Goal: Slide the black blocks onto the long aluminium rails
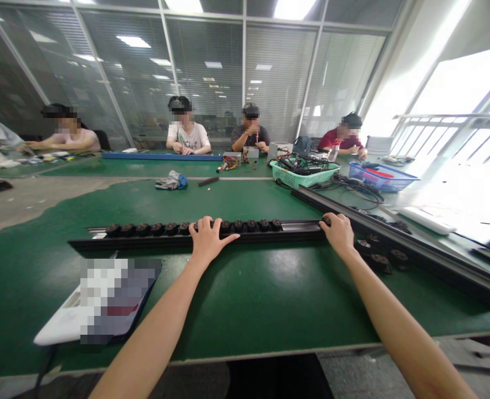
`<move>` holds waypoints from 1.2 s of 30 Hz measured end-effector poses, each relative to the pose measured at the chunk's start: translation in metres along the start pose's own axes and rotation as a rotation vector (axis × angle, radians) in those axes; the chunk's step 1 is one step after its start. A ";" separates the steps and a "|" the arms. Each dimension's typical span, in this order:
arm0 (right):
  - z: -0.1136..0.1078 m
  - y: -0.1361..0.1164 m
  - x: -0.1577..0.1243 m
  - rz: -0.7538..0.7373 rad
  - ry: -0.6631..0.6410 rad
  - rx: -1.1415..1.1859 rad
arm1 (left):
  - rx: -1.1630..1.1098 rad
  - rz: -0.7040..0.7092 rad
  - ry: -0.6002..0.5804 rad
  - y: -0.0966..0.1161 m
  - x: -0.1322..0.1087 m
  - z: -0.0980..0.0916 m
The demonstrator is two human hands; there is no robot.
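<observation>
A long black track rail (174,241) lies across the green table in front of me, with a row of small black round modules (157,228) seated in its channel. My left hand (207,238) rests over the middle of that row, fingers spread and thumb stretched to the right along the rail. Bare silver channel (301,226) shows to the right of the row. At the rail's right end my right hand (340,231) is closed, pinching a small black round module (326,221) between thumb and fingers. Whether this module touches the rail I cannot tell.
A second long black rail (436,266) runs diagonally at right, with loose black modules (380,259) beside it. A white device (68,310) lies at front left. Behind stand a green basket (307,178) of cables and a blue basket (384,180). Several people sit across the table.
</observation>
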State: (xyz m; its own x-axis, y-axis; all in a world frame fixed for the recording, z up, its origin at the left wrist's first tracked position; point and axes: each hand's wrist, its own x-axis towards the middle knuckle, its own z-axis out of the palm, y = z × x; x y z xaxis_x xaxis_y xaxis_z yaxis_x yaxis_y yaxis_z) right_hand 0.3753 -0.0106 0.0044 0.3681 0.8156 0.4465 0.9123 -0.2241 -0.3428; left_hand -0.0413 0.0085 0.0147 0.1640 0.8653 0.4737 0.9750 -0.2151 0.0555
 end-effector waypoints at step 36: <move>-0.006 -0.014 -0.003 0.043 -0.050 -0.173 | 0.010 -0.002 -0.001 0.001 0.000 -0.002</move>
State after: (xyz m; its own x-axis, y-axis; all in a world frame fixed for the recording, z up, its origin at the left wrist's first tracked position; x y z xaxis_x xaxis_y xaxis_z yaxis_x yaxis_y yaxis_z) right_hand 0.3619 -0.0131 0.0125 0.4023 0.8279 0.3909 0.9146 -0.3443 -0.2120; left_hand -0.0402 0.0072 0.0162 0.1623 0.8659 0.4731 0.9768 -0.2089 0.0473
